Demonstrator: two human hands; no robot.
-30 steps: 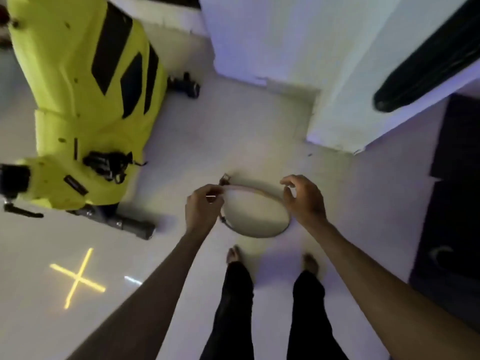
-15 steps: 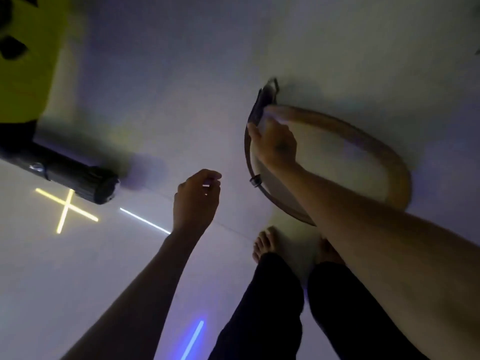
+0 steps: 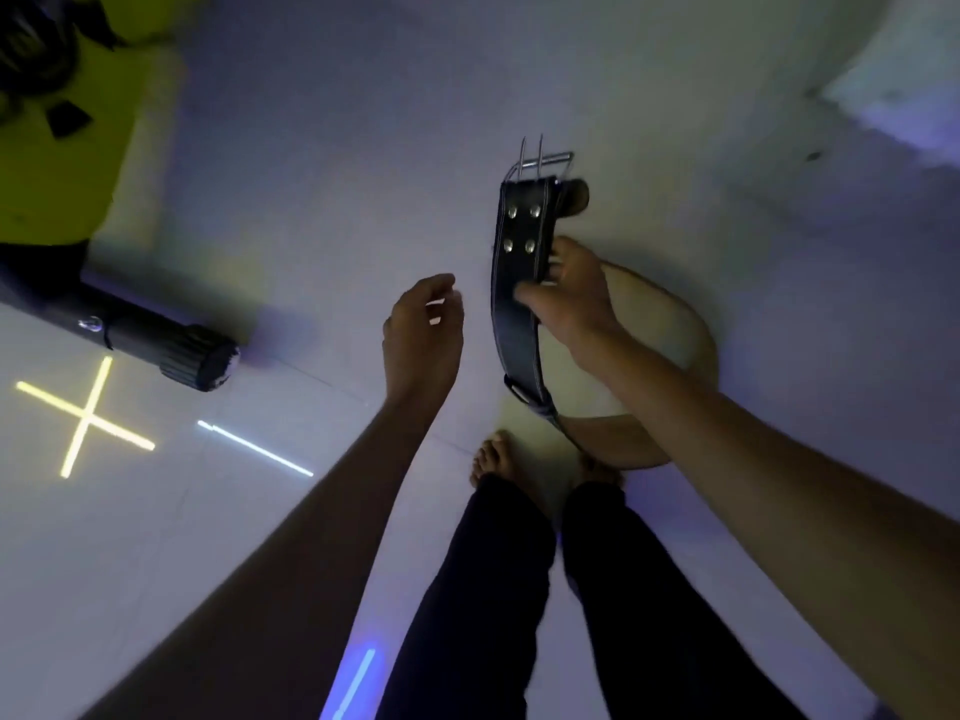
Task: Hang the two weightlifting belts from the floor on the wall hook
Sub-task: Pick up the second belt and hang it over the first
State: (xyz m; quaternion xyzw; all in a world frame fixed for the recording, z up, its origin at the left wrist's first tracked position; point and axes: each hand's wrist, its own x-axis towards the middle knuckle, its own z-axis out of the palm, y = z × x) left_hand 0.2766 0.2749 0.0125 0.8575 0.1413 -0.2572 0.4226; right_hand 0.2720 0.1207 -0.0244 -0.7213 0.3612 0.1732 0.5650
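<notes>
Right hand is doing the work: fingers are pinching the black belt just below its four rivets, thumb on the outer face, so the buckle end is standing up and the double-prong buckle is poking out above the strap. Gripping that close to the hardware is probably keeping the heavy end from flopping about, and it looks like the buckle frame is being kept free to go over a hook. Below the grip, the belt is curving down into a loop whose tan inner side is showing behind the forearm; whether the bottom of that loop is off the floor, I cannot tell.

Left hand is hovering just beside the strap, fingers loosely curled and holding nothing, seemingly ready to steady the loop.

Only one belt is showing clearly; a second one I cannot pick out, and the wall hook is nowhere in view. So the job is looking early, with a carry to the wall to come.

Off to the left, a dark cylinder is lying on the floor beside something bright yellow.
</notes>
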